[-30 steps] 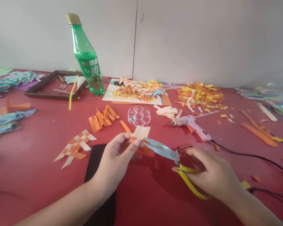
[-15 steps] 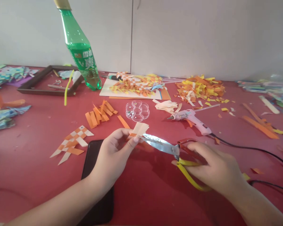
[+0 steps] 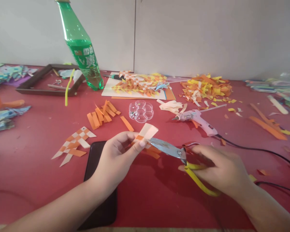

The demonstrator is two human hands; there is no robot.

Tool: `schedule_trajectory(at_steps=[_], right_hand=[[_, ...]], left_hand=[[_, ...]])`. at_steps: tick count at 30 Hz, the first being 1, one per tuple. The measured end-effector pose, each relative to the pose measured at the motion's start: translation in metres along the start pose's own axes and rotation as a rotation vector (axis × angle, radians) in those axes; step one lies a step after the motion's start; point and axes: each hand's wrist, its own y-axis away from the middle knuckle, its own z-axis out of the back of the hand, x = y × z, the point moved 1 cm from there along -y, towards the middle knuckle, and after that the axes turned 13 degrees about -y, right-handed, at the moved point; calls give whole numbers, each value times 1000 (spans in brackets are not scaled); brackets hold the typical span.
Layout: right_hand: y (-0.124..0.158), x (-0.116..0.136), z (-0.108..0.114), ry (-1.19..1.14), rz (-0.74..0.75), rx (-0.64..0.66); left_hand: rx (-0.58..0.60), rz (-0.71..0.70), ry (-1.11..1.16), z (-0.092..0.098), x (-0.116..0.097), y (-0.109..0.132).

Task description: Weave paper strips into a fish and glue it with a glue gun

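Observation:
My left hand [image 3: 118,158] pinches a woven piece of orange and cream paper strips [image 3: 147,132] just above the red table [image 3: 38,174]. My right hand [image 3: 219,174] is wrapped round the red and yellow handles of a pair of scissors [image 3: 174,150]. The metal blades point left and meet the paper piece just below my left fingertips. A black phone [image 3: 99,180] lies flat beneath my left wrist.
A finished woven paper fish [image 3: 73,145] and loose orange strips [image 3: 102,116] lie left of centre. A clear flower-shaped bead box [image 3: 141,111], a pink glue gun [image 3: 198,120] with its black cord, a green bottle [image 3: 82,51], a wooden frame [image 3: 43,80] and heaps of paper scraps [image 3: 205,88] fill the back.
The paper piece has tilted, with its cream end now raised toward the right. The scissors stay at its lower edge. The view has drifted a little.

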Motion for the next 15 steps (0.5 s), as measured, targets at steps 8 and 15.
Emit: schedule_trajectory(at_steps=[8, 15], right_hand=[[-2, 1, 3, -146, -69, 76], [-3, 0, 4, -174, -132, 153]], left_hand=[[25, -18, 49, 2, -4, 1], [35, -19, 36, 2, -4, 1]])
